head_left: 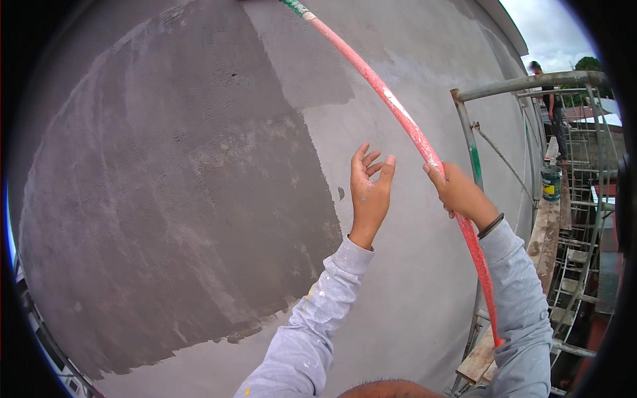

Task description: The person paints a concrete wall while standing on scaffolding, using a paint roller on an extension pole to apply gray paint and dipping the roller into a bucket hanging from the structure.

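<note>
A long red pole [375,78], worn white in patches, slants across the view, and the fisheye lens makes it look curved. Wrapped round its lower part is my right hand [461,192], with a dark band at the wrist. The pole's green upper end meets something dark at the top edge, too cut off to make out. My left hand [371,189] is raised beside the pole, apart from it, empty, with its fingers spread and slightly curled. Before me stands a grey wall [391,265] with a large darker, wet-looking patch [219,192] on the left.
Metal scaffolding [524,85] rises at the right, close to my right arm. Wooden planks [545,232] run along it, bearing a dark green paint can [551,184]. Farther off, a person [554,113] in dark clothes stands on the scaffold. More rails [46,345] show at lower left.
</note>
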Available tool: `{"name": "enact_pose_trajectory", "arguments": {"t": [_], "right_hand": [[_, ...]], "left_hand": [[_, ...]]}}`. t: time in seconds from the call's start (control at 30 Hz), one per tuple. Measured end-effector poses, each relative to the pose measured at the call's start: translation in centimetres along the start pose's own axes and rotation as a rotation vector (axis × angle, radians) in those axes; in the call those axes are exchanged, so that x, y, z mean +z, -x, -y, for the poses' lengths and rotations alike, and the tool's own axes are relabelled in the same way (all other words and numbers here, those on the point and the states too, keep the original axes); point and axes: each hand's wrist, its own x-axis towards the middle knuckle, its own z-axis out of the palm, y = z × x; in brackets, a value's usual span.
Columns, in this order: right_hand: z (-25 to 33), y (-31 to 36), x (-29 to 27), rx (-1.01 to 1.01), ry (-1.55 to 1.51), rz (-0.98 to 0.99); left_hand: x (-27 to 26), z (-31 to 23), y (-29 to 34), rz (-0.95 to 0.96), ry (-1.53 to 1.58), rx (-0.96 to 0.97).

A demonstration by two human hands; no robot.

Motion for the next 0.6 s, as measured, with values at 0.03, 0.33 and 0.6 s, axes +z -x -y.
{"name": "enact_pose_trajectory", "arguments": {"t": [0.03, 0.33, 0.6], "right_hand": [[1.0, -1.6, 0.0, -0.010, 0.006, -0.012], [9.1, -12.0, -0.6, -0.103, 0.036, -0.007], [2.0, -5.6, 1.6, -0.059, 0.016, 0.018]], "left_hand": [[-0.2, -0.1, 0.0, 0.002, -0.009, -0.004], [-1.1, 0.3, -0.5, -0.028, -0.064, -0.002], [-3.1, 1.1, -0.9, -0.021, -0.086, -0.091]]}}
